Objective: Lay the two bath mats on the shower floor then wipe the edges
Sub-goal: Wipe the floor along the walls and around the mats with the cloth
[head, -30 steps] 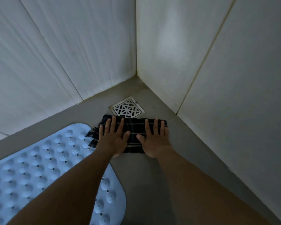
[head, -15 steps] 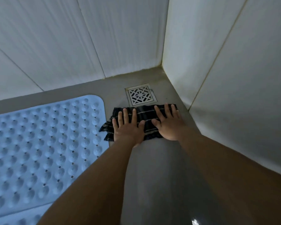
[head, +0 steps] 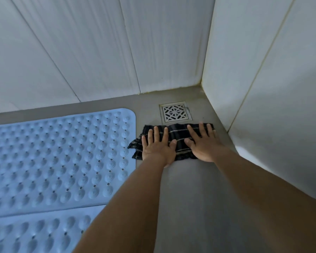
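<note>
Mats (head: 58, 157) laid, hands flat on cloth (head: 177, 137)

Dim, cool blue-grey cast overall. Brightest patch on the right wall (head: 274, 73) at 2 o'clock, so light seems to arrive from above and to the right; source itself out of frame. Back wall (head: 91, 52) at 11 o'clock shows faint vertical streaking, soft, likely motion smear or compression. Floor (head: 190, 207) at 6 o'clock darker, with a soft shadow band between the forearms. No hard shadows, no glare spots. Drain grate (head: 175, 112) near centre reasonably sharp. Forearms at 5 and 7 o'clock soft and stretched. Wide-angle bending: tile joints lean outward toward the corners. Mat (head: 58, 157) at 9 o'clock evenly lit, bumps softening toward the lower edge.
</note>
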`<state>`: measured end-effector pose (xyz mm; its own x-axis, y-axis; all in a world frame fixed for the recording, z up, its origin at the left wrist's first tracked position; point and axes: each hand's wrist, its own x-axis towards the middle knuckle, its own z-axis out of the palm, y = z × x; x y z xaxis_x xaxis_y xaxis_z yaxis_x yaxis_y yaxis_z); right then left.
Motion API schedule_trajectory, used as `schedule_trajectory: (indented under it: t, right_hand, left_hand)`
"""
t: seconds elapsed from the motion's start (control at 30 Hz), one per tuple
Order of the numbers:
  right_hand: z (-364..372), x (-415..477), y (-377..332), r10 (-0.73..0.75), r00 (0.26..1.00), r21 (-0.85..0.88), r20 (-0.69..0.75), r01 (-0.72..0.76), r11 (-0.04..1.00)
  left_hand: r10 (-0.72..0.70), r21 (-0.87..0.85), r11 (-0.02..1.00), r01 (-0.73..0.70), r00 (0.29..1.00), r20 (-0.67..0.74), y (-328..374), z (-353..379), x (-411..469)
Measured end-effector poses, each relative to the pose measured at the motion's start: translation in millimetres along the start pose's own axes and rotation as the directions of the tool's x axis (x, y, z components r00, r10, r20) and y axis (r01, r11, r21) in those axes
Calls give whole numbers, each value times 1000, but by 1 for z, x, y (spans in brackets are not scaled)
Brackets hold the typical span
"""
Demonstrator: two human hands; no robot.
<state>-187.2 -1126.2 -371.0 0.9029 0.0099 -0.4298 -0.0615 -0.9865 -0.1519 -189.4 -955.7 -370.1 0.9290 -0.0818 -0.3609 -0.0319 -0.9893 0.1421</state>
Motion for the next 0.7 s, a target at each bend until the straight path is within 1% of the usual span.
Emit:
schedule_trajectory:
  t: [0.07,0.23,0.37,0.57,0.7]
  right_hand:
    - [3,-9,-2,-14,1000,1,7,14,1000]
    - [10,-37,0,4,1000,-4,19,-4,1000]
    - [19,-62,1,7,999,-28,31,-6,1000]
    - [38,-103,6,9,999,-68,46,-6,998]
    - [51,-138,9,7,998,-55,69,-3,998]
  left_hand:
    - [-7,8,1000,7,1000,0,-3,2,-6]
    - [-13,5,1000,13,1000,3,1,11,-29]
    - [-12,-29,1000,12,1000,5,-1,19,-52]
    - [-20,-65,998,22,999,28,6,35,-105]
    - [-28,-66,997,30,999,30,8,47,-140]
